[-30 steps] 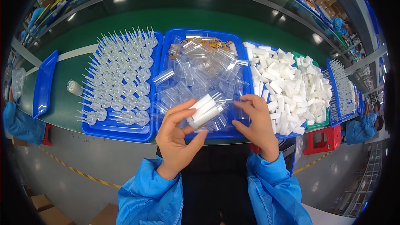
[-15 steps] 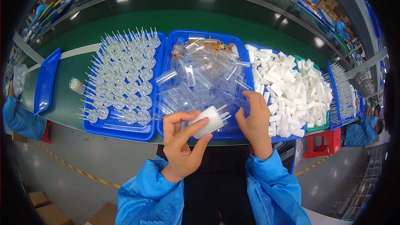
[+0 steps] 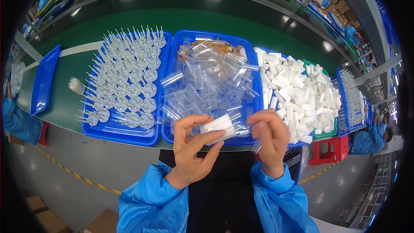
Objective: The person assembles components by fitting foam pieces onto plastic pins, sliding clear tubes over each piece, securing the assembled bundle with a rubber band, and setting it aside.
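Note:
My left hand (image 3: pixel 192 153) grips a white foam bundle (image 3: pixel 219 125) between thumb and fingers, above the front edge of the middle tray. Clear thin prongs stick out of the bundle's right end. My right hand (image 3: pixel 272 140) is just right of those prongs, its fingers curled and smeared by motion. A short clear plastic tube (image 3: pixel 257 146) shows at its fingers, apparently held. Beyond both hands, the blue middle tray (image 3: pixel 177 45) holds a heap of clear plastic tubes (image 3: pixel 202 80) with yellow rubber bands (image 3: pixel 230 48) at the back.
To the left, a blue tray (image 3: pixel 113 134) carries rows of translucent pronged parts. White foam blocks (image 3: pixel 289 86) are heaped on the right. An upright pronged piece (image 3: pixel 76 85) and another blue tray (image 3: pixel 45 84) lie farther left. A red stool (image 3: pixel 330 149) stands at right; co-workers sit at both sides.
My right hand has drawn back from the clear tubes and curled its fingers, with a clear tube now at them. My left hand has shifted slightly right, and the bundle has turned.

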Tool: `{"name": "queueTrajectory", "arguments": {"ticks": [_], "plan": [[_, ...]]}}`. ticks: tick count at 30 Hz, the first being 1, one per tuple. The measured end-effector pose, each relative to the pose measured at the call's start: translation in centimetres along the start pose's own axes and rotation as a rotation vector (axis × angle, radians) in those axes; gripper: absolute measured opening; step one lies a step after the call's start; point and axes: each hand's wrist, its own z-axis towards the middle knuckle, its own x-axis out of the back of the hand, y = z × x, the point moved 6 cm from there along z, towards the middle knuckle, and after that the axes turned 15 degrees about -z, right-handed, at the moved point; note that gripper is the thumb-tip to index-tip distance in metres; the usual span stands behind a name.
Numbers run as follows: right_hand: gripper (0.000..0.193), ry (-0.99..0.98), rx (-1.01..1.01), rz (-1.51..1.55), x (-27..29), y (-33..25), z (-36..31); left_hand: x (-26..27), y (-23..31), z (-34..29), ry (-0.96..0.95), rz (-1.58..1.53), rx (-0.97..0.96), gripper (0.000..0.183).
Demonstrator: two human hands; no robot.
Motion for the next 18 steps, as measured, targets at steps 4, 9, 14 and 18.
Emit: {"name": "queueTrajectory", "arguments": {"ticks": [4,9,14,18], "plan": [[0.018,-0.174,0.085,-0.115,-1.3,-1.6,-0.3,0.1,-0.2,0.0,0.019,0.017,0.009,0.033],[0.017,-0.14,0.144,-0.092,-1.3,-2.6,-0.6,0.2,-0.4,-0.1,0.047,-0.019,0.026,0.033],[0.013,-0.015,-0.077,0.12,-1.5,0.9,-0.1,0.8,-0.8,-0.2,0.147,-0.078,0.089,0.027],[0.021,-0.117,-0.521,0.743,-2.2,5.5,-0.2,0.6,-0.4,0.0,0.079,0.014,0.064,0.027]]}}
